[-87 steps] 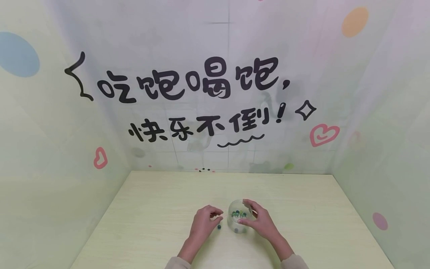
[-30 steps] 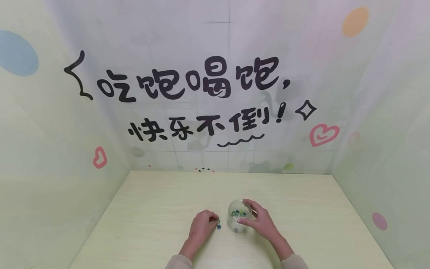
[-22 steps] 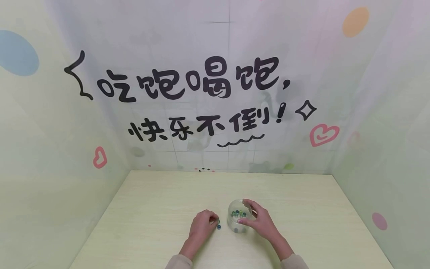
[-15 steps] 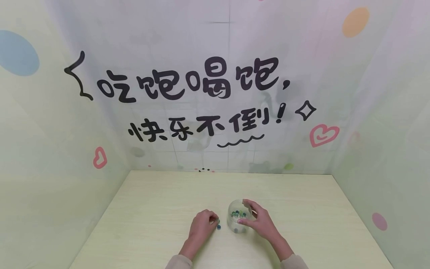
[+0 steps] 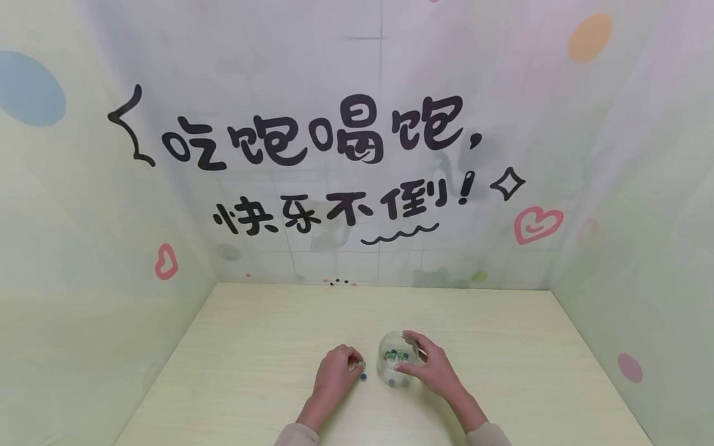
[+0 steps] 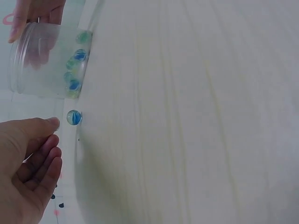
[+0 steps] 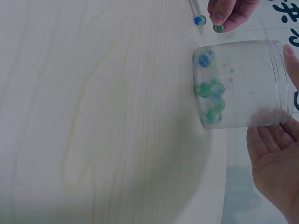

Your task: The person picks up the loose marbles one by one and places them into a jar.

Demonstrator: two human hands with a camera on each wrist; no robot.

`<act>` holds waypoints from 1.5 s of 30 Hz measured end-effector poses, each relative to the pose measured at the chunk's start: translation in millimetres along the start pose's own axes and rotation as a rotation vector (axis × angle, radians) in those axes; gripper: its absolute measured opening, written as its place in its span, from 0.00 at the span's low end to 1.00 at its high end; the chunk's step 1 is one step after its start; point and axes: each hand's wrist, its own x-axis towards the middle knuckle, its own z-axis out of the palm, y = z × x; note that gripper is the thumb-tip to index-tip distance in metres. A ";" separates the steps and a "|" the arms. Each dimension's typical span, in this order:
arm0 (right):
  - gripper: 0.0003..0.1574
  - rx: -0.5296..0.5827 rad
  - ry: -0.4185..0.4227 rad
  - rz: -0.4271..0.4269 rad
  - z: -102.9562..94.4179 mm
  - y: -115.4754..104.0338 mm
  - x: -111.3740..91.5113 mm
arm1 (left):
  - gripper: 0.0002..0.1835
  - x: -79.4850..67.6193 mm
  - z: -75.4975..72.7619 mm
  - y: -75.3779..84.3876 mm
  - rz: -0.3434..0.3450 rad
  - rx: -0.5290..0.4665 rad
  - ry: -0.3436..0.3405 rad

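Observation:
A clear plastic jar [image 5: 390,373] stands upright on the table, with several blue and green glass marbles [image 7: 204,89] at its bottom. My right hand [image 5: 432,367] grips the jar near its rim, thumb on the near side and fingers round the far side. Just left of the jar, my left hand [image 5: 336,373] pinches a green marble [image 7: 218,28] between thumb and index finger, low over the table. A single blue marble [image 5: 364,376] lies on the table beside those fingertips, apart from the jar; the left wrist view also catches this blue marble [image 6: 74,117].
The pale wood-grain table [image 5: 268,322] reaches back to a printed fabric wall [image 5: 312,260] with black lettering. Similar fabric walls rise at the left and right sides of the table.
Earliest, my left thumb and fingers were apart above the blue marble; since then they have closed on the green one. The jar and my right hand have stayed in place.

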 end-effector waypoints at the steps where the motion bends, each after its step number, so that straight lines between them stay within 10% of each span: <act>1: 0.44 0.002 0.000 0.002 0.0 -0.1 -0.2 | 0.05 -0.3 -0.7 0.8 -0.001 -0.002 0.003; 45: 0.43 0.025 0.000 -0.009 -0.3 -1.8 -0.2 | 0.06 2.3 -21.0 26.9 0.052 -0.053 0.045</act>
